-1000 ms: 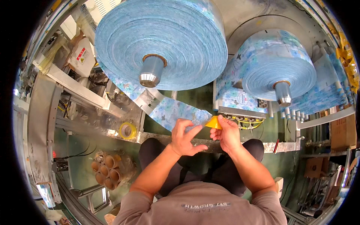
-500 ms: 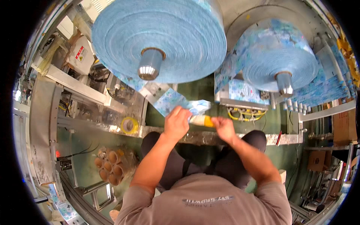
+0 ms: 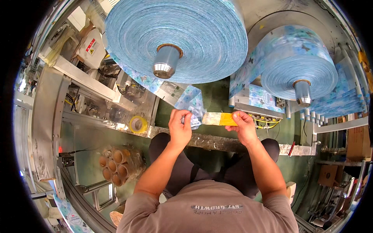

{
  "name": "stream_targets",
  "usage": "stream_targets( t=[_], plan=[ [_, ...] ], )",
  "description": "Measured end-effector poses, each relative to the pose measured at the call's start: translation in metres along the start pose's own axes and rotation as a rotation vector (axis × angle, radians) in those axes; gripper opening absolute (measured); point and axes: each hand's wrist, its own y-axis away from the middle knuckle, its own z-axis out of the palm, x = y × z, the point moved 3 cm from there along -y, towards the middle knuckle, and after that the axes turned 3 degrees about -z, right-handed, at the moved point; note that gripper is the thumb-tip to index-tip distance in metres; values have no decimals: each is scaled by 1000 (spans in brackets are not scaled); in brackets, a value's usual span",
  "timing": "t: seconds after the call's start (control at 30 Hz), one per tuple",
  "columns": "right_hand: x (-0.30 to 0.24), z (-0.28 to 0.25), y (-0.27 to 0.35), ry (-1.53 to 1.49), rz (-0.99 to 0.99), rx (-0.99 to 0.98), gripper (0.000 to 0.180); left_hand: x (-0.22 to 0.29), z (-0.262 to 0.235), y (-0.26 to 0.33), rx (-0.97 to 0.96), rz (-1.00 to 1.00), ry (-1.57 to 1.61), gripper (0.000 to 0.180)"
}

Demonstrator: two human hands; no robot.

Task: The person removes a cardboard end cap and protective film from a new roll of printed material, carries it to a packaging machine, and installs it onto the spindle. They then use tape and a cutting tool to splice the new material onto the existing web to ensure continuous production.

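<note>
My left hand (image 3: 180, 128) pinches the crumpled end of a blue patterned film strip (image 3: 190, 99). That strip runs down from beneath a large film roll (image 3: 210, 46) over a small metal plate (image 3: 169, 93). Between thumb and fingers my right hand (image 3: 245, 127) grips the yellow end of a short adhesive tape strip (image 3: 227, 119). The tape's other end is whitish and points at the film, near my left hand. Whether the tape touches the film, I cannot tell.
A smaller film roll (image 3: 299, 75) sits at the right. In front of my knees runs a metal beam (image 3: 211, 143); a yellow tape roll (image 3: 138, 124) lies at its left end, a red pen (image 3: 291, 148) at its right. Cardboard tubes (image 3: 116, 165) stand bundled on the left.
My hands have moved apart, the right one rightward with the tape. The tape strip now shows flat and stretched out between them, and the film end hangs lower beside my left hand.
</note>
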Motion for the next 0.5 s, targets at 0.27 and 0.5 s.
stream_targets(
  t=[0.27,0.5],
  plan=[
    [-29,28,11,-75,32,-69,35,80,15,8,-228,569,-83,57],
    [-36,34,21,-75,87,-4,39,44,60,5,-432,446,-91,40]
  ],
)
